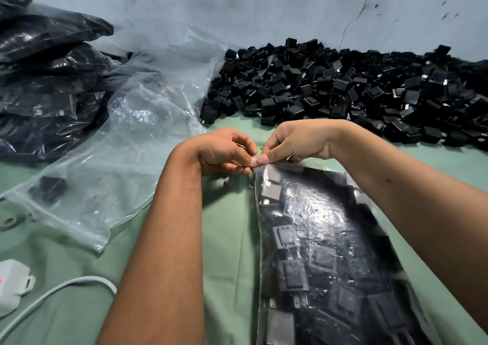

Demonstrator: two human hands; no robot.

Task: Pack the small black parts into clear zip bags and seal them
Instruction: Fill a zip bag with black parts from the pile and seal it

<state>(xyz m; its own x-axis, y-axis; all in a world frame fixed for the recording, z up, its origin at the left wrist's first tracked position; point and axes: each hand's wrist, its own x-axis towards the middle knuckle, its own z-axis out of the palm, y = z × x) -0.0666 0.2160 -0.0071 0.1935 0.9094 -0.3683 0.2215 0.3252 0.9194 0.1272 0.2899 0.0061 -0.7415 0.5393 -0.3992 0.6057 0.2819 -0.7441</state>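
Both hands — left hand (pixel 224 150) and right hand (pixel 293 141) — pinch the near full zip bag's (pixel 324 239) far-left corner, loose black parts (pixel 343 91) piled far right.

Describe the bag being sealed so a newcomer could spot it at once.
Start at the big loose heap of black parts along the wall, then come toward the camera to the two hands. Both pinch the top corner of the filled bag lying on the green cloth. Unlike the empty clear bags to its left, it is packed with parts.
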